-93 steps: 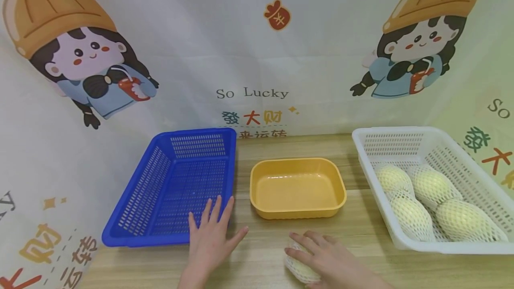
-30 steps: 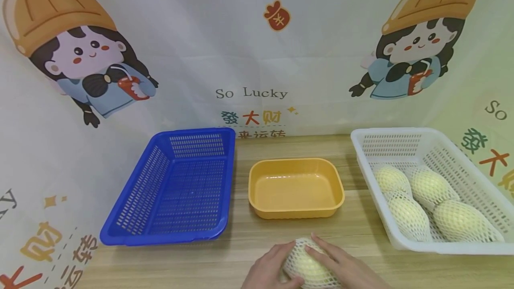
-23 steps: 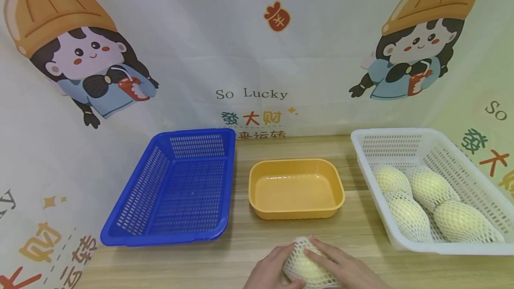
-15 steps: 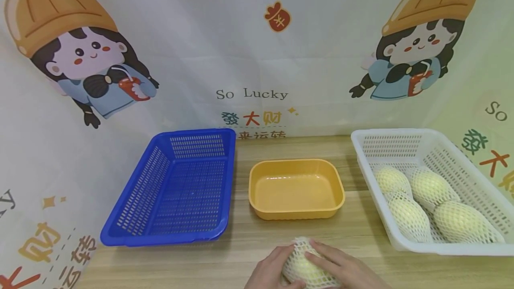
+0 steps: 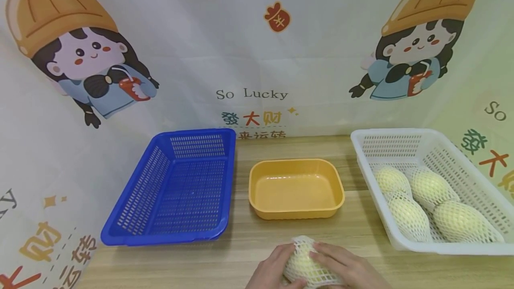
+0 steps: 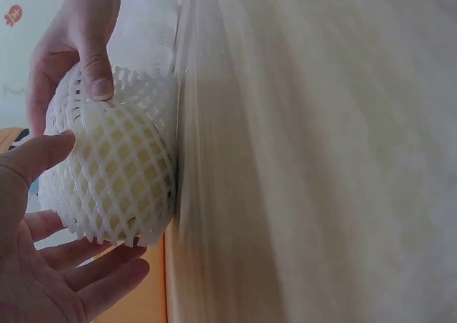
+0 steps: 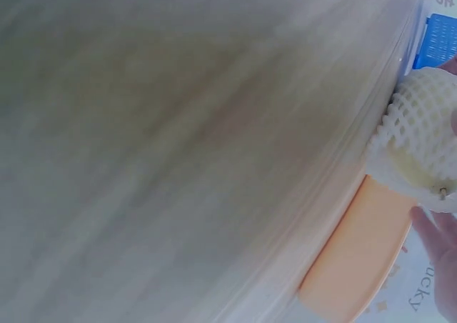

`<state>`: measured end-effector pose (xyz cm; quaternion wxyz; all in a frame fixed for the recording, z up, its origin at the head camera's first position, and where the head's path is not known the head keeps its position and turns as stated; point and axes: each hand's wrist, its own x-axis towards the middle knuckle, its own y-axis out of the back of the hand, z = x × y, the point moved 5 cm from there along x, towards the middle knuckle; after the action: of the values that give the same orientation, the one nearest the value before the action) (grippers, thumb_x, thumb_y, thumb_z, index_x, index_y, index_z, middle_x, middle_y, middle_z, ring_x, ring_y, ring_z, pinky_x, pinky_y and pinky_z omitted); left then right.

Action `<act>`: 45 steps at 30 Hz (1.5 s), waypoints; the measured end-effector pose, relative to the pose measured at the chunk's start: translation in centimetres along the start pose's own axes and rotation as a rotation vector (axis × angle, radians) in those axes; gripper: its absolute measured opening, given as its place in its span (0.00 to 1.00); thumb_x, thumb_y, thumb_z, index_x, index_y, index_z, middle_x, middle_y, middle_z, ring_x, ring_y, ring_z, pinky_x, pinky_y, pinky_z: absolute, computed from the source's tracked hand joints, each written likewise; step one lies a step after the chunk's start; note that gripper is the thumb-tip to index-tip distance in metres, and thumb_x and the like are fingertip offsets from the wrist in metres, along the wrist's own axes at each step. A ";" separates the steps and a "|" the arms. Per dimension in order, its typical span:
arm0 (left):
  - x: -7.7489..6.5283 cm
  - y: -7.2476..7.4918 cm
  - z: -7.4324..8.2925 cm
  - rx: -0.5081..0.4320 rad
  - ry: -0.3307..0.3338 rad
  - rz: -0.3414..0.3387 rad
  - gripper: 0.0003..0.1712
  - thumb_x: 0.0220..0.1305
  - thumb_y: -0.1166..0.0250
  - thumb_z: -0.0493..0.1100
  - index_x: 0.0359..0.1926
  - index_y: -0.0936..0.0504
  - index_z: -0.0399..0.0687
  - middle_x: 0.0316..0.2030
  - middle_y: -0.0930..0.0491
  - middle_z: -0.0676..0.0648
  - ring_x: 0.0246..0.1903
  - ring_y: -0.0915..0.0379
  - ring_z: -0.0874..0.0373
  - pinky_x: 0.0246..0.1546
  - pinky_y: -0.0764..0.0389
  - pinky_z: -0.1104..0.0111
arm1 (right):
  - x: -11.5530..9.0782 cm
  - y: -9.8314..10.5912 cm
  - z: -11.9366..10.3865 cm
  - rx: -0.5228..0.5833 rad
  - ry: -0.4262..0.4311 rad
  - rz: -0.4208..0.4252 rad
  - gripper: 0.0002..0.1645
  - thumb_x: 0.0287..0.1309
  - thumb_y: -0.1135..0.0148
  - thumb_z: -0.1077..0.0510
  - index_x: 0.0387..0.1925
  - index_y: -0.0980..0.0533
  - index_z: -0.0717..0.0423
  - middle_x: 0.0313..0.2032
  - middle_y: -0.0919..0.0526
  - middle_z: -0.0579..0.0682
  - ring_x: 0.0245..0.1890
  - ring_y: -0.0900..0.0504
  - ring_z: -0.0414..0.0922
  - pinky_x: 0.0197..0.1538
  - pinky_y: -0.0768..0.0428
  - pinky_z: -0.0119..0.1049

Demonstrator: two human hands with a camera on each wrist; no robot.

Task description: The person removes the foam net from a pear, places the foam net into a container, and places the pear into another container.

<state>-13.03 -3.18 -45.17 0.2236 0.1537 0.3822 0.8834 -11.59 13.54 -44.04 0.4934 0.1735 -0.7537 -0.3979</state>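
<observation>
A pale yellow fruit in a white foam net (image 5: 307, 262) is low in the head view, at the table's near side; its exact kind is hard to tell. My left hand (image 5: 273, 269) holds its left side, and my right hand (image 5: 345, 266) holds its right side. In the left wrist view, the left thumb (image 6: 53, 151) presses the net while the fingers spread around the fruit's end. The right thumb (image 6: 98, 80) lies on the other end of the net. A stem end (image 7: 443, 191) pokes out at the net's edge in the right wrist view.
A blue plastic basket (image 5: 164, 240) stands at left, with nothing seen inside. Beyond the hands sits a shallow yellow tray (image 5: 297, 213). On the right, a white basket (image 5: 453, 248) holds several netted fruits (image 5: 462, 222). A printed cloth (image 5: 257, 48) hangs behind.
My left hand has come from the blue basket's near edge rightward onto the fruit, beside my right hand. The fruit has turned slightly, and lately the right fingers have shifted a little over the net.
</observation>
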 end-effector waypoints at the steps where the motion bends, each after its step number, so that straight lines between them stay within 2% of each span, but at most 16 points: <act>1: 0.0 -0.1 0.0 -0.004 0.012 -0.011 0.38 0.53 0.42 0.61 0.58 0.36 0.42 0.53 0.33 0.45 0.48 0.32 0.53 0.46 0.29 0.63 | 0.0 -0.1 0.0 -0.018 -0.019 -0.021 0.39 0.45 0.39 0.40 0.56 0.32 0.57 0.57 0.34 0.54 0.53 0.32 0.49 0.47 0.27 0.34; 5: 0.1 -0.3 0.0 -0.008 0.033 -0.040 0.38 0.53 0.43 0.62 0.59 0.37 0.46 0.54 0.34 0.47 0.48 0.32 0.53 0.45 0.28 0.62 | 0.2 -0.7 0.2 -0.047 -0.034 -0.104 0.46 0.42 0.41 0.33 0.59 0.36 0.55 0.61 0.42 0.59 0.58 0.41 0.53 0.40 0.25 0.49; 7: 0.2 -0.4 0.0 -0.018 0.036 -0.050 0.38 0.53 0.44 0.63 0.60 0.38 0.48 0.54 0.34 0.47 0.48 0.32 0.53 0.45 0.28 0.61 | 0.2 -1.0 0.2 -0.024 -0.013 -0.121 0.47 0.42 0.41 0.32 0.60 0.37 0.55 0.62 0.45 0.60 0.60 0.43 0.55 0.40 0.25 0.49; 13: 0.3 -0.6 -0.1 -0.025 0.048 -0.065 0.39 0.52 0.44 0.64 0.60 0.38 0.49 0.54 0.34 0.48 0.48 0.32 0.52 0.44 0.28 0.61 | 0.1 -1.3 0.1 0.036 0.050 -0.143 0.42 0.48 0.44 0.36 0.59 0.36 0.58 0.61 0.44 0.62 0.60 0.44 0.55 0.41 0.24 0.46; 17: 0.3 -0.5 -0.1 -0.020 0.050 -0.069 0.39 0.52 0.43 0.63 0.60 0.38 0.47 0.54 0.34 0.47 0.48 0.32 0.53 0.45 0.28 0.61 | -0.1 -1.1 0.2 0.069 0.068 -0.153 0.37 0.52 0.44 0.43 0.59 0.37 0.60 0.61 0.44 0.61 0.61 0.46 0.51 0.44 0.25 0.37; 20: 0.2 -0.4 0.0 -0.019 0.027 -0.053 0.38 0.54 0.43 0.61 0.59 0.37 0.45 0.54 0.33 0.46 0.48 0.32 0.52 0.45 0.28 0.62 | -0.3 -0.7 0.3 0.049 0.096 -0.111 0.34 0.55 0.46 0.46 0.58 0.35 0.62 0.60 0.39 0.60 0.60 0.42 0.50 0.51 0.31 0.30; 24: 0.1 -0.3 0.1 -0.035 0.004 -0.034 0.35 0.56 0.43 0.59 0.59 0.37 0.45 0.54 0.33 0.46 0.48 0.32 0.54 0.46 0.29 0.63 | -0.6 0.0 0.4 0.006 0.132 -0.004 0.29 0.59 0.49 0.48 0.54 0.32 0.64 0.54 0.31 0.58 0.54 0.33 0.51 0.56 0.38 0.28; 31: 0.2 -0.3 -0.1 -0.039 -0.041 0.022 0.24 0.65 0.54 0.52 0.59 0.35 0.48 0.51 0.31 0.49 0.46 0.31 0.57 0.44 0.28 0.64 | -1.0 0.9 0.5 0.056 0.170 0.102 0.23 0.59 0.47 0.53 0.48 0.28 0.69 0.49 0.27 0.60 0.47 0.26 0.52 0.50 0.31 0.30; 34: 0.2 -0.2 0.0 -0.020 -0.068 0.049 0.20 0.67 0.56 0.44 0.58 0.35 0.47 0.51 0.31 0.49 0.46 0.31 0.58 0.43 0.27 0.65 | -1.1 1.0 0.5 0.013 0.137 0.083 0.24 0.60 0.49 0.50 0.49 0.28 0.66 0.50 0.27 0.58 0.48 0.27 0.51 0.51 0.32 0.29; 38: 0.2 0.0 0.1 0.007 -0.089 0.052 0.21 0.63 0.53 0.37 0.57 0.34 0.44 0.50 0.30 0.48 0.45 0.30 0.58 0.42 0.27 0.66 | -1.2 0.6 0.6 -0.049 0.055 0.003 0.29 0.56 0.46 0.46 0.53 0.30 0.60 0.55 0.32 0.56 0.55 0.34 0.50 0.55 0.36 0.30; 41: 0.2 0.0 0.1 0.001 -0.075 0.035 0.21 0.61 0.52 0.35 0.57 0.34 0.43 0.50 0.30 0.47 0.45 0.30 0.58 0.42 0.27 0.66 | -1.2 0.1 0.8 -0.032 -0.015 -0.058 0.35 0.50 0.40 0.44 0.57 0.33 0.58 0.58 0.37 0.59 0.57 0.37 0.50 0.49 0.29 0.34; 45: 0.3 0.1 -0.1 -0.017 -0.046 0.014 0.22 0.60 0.51 0.32 0.57 0.33 0.44 0.50 0.30 0.49 0.47 0.31 0.59 0.44 0.28 0.66 | -1.3 -0.4 1.0 0.004 -0.065 -0.132 0.38 0.49 0.39 0.46 0.60 0.37 0.56 0.60 0.40 0.60 0.52 0.31 0.48 0.39 0.23 0.37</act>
<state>-13.31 -3.14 -45.11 0.2275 0.1749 0.3682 0.8844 -11.88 14.58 -45.34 0.4410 0.2108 -0.7570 -0.4337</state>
